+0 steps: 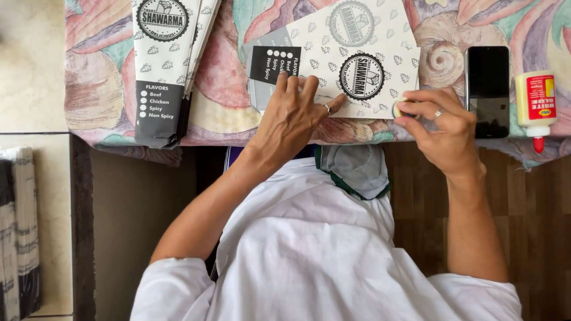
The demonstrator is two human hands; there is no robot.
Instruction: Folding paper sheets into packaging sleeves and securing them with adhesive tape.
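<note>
Starting at the far left: a stack of folded black-and-white paper sleeves (18, 232) stands on the tiled floor, beside the bench (95, 101), which is covered in a cloth with a seashell pattern. On the bench's left part lie folded printed wrappers (163, 65), white with a round emblem and a black end panel, their lower ends hanging just over the near edge.

Centre: a flat printed paper sheet (357, 53) lies on the cloth, same leaf pattern, two round emblems and a black corner patch. Left hand (291, 119) presses down on its near edge, fingers (295, 86) spread flat, nothing gripped; a ring shows on one finger.

Right of that: right hand (443, 128) sits at the sheet's right corner, fingers (416, 110) pinched narrowly round a small pale round object (397, 109), partly hidden, kind not clear. A ring here too.

Further right: a dark phone (488, 89) lies face up, screen blank, just beside the right hand. A white glue bottle (536, 104) with red nozzle lies at the far right, nozzle toward the bench edge.
</note>
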